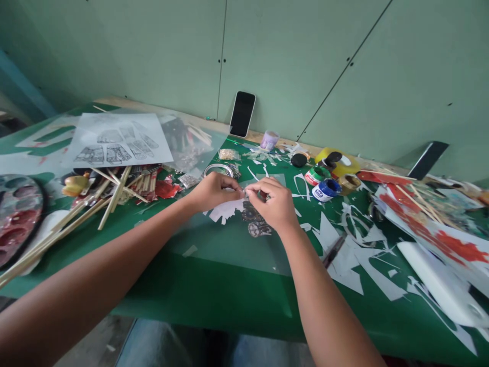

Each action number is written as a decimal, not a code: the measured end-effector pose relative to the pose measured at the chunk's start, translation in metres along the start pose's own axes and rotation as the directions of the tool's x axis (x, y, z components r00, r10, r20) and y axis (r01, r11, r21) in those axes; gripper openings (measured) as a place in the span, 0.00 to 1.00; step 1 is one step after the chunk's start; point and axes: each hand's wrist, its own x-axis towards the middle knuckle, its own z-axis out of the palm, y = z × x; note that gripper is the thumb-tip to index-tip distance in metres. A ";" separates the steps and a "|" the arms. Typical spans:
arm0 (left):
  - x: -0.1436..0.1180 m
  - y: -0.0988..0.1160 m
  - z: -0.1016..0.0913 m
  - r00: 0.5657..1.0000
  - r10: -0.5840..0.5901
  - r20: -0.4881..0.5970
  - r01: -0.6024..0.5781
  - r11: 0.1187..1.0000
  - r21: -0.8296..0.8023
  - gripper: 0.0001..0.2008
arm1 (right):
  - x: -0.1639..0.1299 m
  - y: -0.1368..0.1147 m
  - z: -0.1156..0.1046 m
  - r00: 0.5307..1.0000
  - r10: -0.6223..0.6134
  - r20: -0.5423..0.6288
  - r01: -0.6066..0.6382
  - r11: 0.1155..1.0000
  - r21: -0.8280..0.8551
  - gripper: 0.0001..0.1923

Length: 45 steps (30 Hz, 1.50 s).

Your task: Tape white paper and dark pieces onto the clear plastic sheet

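Above the middle of the table, my left hand (214, 191) and my right hand (274, 203) meet with their fingertips pinched together. A tiny whitish bit shows between the fingertips, too small to name. Under my left hand lies a white paper cutout (226, 210) with a jagged edge. Dark patterned cutouts (259, 228) lie below my right hand, which partly covers them. Both rest on or by a clear plastic sheet (229, 251) on the green table top (198, 283).
Open paint jars (326, 190) and paper scraps (340, 255) with a dark-bladed tool (334, 251) lie to the right. Wooden sticks (116, 199), a paint palette (21, 216) and a printed sheet (118, 140) are on the left. A phone (242, 113) leans on the wall.
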 end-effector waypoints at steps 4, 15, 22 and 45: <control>0.001 0.000 0.000 0.999 0.040 -0.010 -0.040 0.999 0.023 0.10 | 0.000 0.001 0.000 0.998 0.029 0.048 -0.030 0.999 0.024 0.08; -0.001 0.001 -0.002 0.996 0.091 -0.011 -0.090 0.992 0.084 0.07 | 0.002 0.002 -0.003 0.992 0.079 0.102 -0.088 0.993 0.079 0.08; -0.001 0.001 -0.002 0.995 0.102 -0.012 -0.101 0.992 0.077 0.07 | 0.002 0.003 -0.003 0.991 0.084 0.104 -0.093 0.992 0.090 0.08; 0.002 0.002 -0.004 0.989 0.136 -0.062 -0.134 0.990 0.042 0.11 | 0.001 -0.004 -0.003 0.992 0.121 -0.043 -0.114 0.984 0.141 0.10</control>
